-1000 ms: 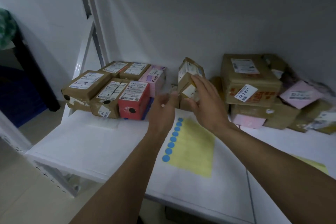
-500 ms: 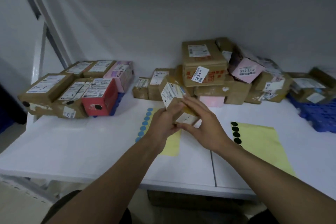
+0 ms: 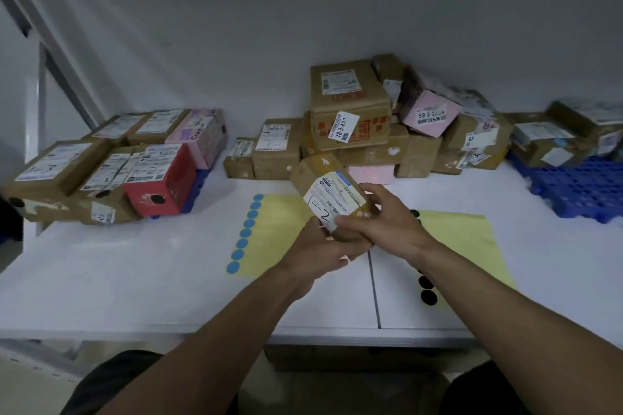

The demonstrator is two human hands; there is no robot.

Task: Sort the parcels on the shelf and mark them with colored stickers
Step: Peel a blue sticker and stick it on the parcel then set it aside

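Left of the blue-dot sheet (image 3: pixel 276 229) you have bare shelf (image 3: pixel 135 263); behind it parcels (image 3: pixel 276 148) wall you off, and far right sits a blue pallet (image 3: pixel 580 189).

Both hands held a small brown parcel (image 3: pixel 326 187) above the white shelf (image 3: pixel 135 280) — the left grip (image 3: pixel 322 251) under its near end, the right grip (image 3: pixel 387 224) curled over its labelled side. Below lay a yellow sheet (image 3: pixel 279 222) edged with blue stickers (image 3: pixel 247 232), and black stickers (image 3: pixel 427 290) further right. Stacked parcels (image 3: pixel 350 104) lined the wall.

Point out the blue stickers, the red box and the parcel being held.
blue stickers (image 3: pixel 246 232), head view, middle dot of the column.
red box (image 3: pixel 175 185), head view, front face.
held parcel (image 3: pixel 332 200), head view, white label.
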